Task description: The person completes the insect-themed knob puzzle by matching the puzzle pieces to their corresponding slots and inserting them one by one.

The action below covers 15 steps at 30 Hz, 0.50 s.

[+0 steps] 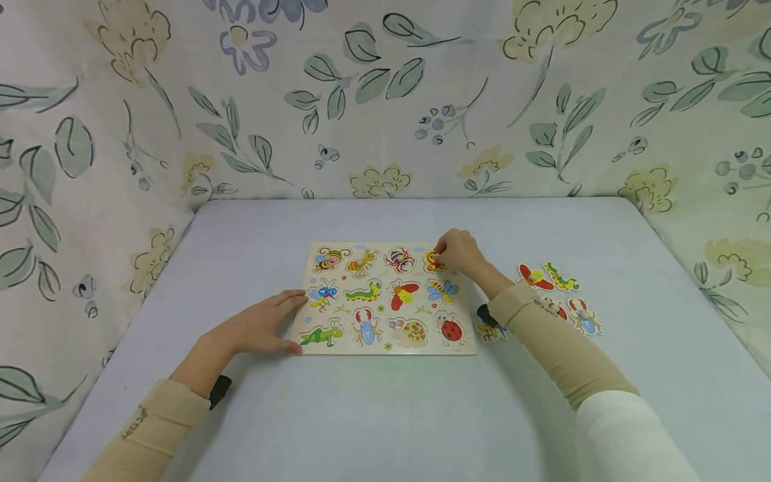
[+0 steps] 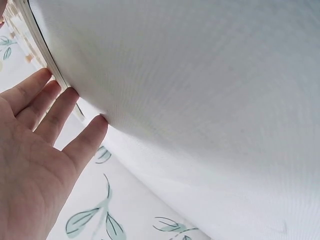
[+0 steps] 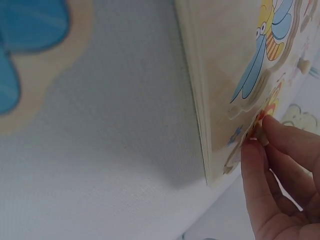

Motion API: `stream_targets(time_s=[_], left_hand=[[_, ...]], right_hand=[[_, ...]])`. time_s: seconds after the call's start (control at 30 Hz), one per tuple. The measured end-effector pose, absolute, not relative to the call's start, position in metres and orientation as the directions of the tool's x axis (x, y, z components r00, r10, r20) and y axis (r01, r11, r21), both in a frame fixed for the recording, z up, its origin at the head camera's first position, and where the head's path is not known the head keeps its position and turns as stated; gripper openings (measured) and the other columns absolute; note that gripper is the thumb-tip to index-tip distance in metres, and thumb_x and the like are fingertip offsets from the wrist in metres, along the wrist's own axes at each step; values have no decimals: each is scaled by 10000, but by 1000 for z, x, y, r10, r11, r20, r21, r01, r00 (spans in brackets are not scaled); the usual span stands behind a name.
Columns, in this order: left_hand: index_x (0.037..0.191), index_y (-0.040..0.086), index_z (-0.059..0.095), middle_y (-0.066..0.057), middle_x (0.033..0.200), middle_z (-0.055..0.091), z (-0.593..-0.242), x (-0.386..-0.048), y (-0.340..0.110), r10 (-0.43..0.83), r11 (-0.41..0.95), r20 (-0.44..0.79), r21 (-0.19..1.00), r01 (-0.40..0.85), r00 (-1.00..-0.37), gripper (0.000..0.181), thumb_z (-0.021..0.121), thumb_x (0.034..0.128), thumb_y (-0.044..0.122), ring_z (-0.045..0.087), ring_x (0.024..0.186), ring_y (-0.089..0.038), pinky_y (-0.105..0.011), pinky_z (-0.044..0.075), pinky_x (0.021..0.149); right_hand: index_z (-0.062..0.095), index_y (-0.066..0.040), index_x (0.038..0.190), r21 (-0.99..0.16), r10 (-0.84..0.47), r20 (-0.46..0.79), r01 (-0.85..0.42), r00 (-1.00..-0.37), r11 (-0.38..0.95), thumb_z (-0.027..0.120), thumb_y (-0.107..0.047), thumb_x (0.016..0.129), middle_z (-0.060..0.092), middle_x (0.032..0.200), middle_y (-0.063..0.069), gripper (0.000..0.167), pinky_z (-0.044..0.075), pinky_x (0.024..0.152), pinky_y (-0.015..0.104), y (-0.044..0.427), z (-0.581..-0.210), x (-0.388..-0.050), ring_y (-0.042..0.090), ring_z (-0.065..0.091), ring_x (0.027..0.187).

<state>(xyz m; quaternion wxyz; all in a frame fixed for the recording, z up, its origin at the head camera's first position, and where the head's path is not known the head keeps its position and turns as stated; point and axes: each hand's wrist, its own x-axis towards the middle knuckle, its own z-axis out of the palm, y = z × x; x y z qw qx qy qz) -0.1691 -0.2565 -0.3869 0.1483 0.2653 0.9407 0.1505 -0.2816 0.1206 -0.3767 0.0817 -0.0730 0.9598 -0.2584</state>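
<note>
A wooden insect puzzle board (image 1: 385, 345) lies flat on the table, with several insect pictures in rows. My right hand (image 1: 460, 253) is at the board's far right corner, thumb and fingers pinching the small knob of a yellow-and-red butterfly puzzle piece (image 1: 431, 262). In the right wrist view the butterfly piece (image 3: 272, 106) sits at its recess; whether it is fully seated I cannot tell. My left hand (image 1: 259, 326) is spread at the board's left edge, and in the left wrist view its straight fingers (image 2: 60, 112) touch the board's side (image 2: 42, 47).
Right of the board lie loose pieces: a red-winged bug (image 1: 535, 277), a green caterpillar (image 1: 561, 276), a ladybug (image 1: 555, 308) and a blue beetle (image 1: 583, 317). Another piece (image 1: 490, 331) is partly hidden by my right arm. A floral cloth (image 1: 373, 134) hangs behind the table.
</note>
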Motion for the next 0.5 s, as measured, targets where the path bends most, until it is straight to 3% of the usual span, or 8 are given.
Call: stream_targets(time_s=[0.5], left_hand=[[1442, -45, 392, -211, 1519, 336, -387, -169, -256, 542, 816, -204, 362, 451, -815, 919, 790, 778, 451, 336, 1363, -443, -575, 341, 1066]], right_hand=[[705, 61, 961, -493, -178, -120, -97, -977, 865, 684, -88, 904, 685, 954, 185, 162, 522, 731, 348, 120, -379, -278, 256, 617, 813]])
